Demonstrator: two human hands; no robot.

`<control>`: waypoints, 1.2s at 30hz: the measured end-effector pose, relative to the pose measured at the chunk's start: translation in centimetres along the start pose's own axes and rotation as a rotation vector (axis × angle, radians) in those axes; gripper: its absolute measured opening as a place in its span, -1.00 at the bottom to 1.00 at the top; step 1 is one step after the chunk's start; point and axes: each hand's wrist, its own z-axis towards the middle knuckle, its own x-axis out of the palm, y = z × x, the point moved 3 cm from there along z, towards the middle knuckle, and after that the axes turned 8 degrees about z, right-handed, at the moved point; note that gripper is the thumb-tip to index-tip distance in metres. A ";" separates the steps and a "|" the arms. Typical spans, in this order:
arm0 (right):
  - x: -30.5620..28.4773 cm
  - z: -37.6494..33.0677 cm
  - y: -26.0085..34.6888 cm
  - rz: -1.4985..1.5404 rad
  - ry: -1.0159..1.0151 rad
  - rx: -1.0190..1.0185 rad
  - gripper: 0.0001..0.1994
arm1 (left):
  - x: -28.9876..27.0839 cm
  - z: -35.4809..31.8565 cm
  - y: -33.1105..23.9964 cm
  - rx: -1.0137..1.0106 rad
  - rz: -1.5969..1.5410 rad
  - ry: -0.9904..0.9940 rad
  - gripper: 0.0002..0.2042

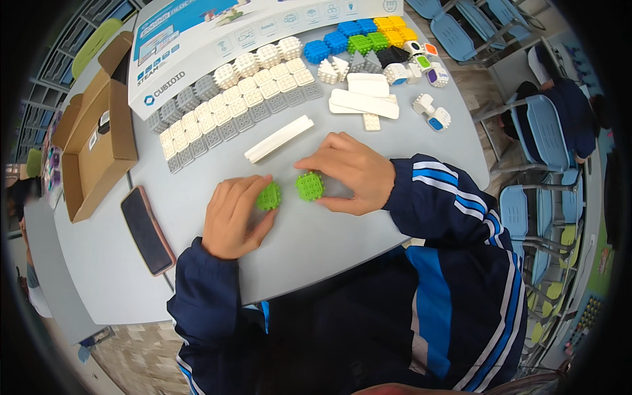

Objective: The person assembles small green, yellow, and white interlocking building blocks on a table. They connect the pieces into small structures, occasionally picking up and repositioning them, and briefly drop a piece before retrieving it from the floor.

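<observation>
Near the table's front edge, my left hand [234, 214] has its thumb and fingers closed on a green studded block [268, 197]; its fingers cover part of it. Just to the right, a second green studded block [310, 187] lies between the thumb and index finger of my right hand [355, 174]. A small gap separates the two blocks. Beyond them lies a long white bar [279, 139], slanting up to the right. Neither hand touches it.
Rows of cream and grey blocks [237, 104] stand behind the bar, before a large white box [263, 39]. Blue blocks [316, 51], yellow blocks [395, 27] and white plates [363, 104] sit far right. A phone [147, 230] and open cardboard box [99, 141] lie left.
</observation>
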 end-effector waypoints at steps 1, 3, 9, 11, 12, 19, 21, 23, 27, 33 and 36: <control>-0.6 0.1 0.3 -0.026 0.047 0.004 -0.39 | 0.1 0.0 -0.2 -0.006 -0.027 0.007 -0.41; -2.3 0.6 0.4 -0.065 0.041 0.012 -0.37 | 0.2 -0.2 -0.2 -0.023 -0.070 0.023 -0.41; -15.0 -0.2 -5.0 -0.454 -0.203 0.194 -0.51 | 0.3 -0.2 -0.4 -0.026 -0.113 0.023 -0.44; -19.6 0.3 -8.8 -0.628 -0.219 0.402 -0.60 | 0.4 0.1 -0.6 -0.003 -0.117 0.032 -0.45; -21.4 0.7 -11.2 -0.618 -0.224 0.526 -0.61 | 0.3 0.1 -0.6 -0.003 -0.108 0.035 -0.46; -24.2 1.1 -21.9 -0.413 -0.374 1.133 -0.40 | 0.2 -0.2 -0.2 0.011 -0.113 0.041 -0.48; -24.2 1.1 -23.3 -0.420 -0.299 1.217 -0.32 | 0.4 -0.3 -0.1 0.002 -0.122 0.060 -0.49; -23.8 0.9 -24.9 -0.432 -0.334 1.188 -0.31 | 0.5 -0.4 0.0 0.009 -0.124 0.041 -0.50; -23.2 -0.3 -26.7 -0.405 -0.460 1.208 -0.33 | 0.6 -0.4 -0.1 0.006 -0.116 0.031 -0.50; -23.2 -1.0 -28.0 -0.623 -0.403 1.089 -0.29 | 0.5 -0.3 0.0 0.009 -0.114 0.039 -0.50; -22.7 -0.5 -27.6 -0.633 -0.353 1.033 -0.31 | 0.4 -0.4 0.0 0.011 -0.104 0.031 -0.50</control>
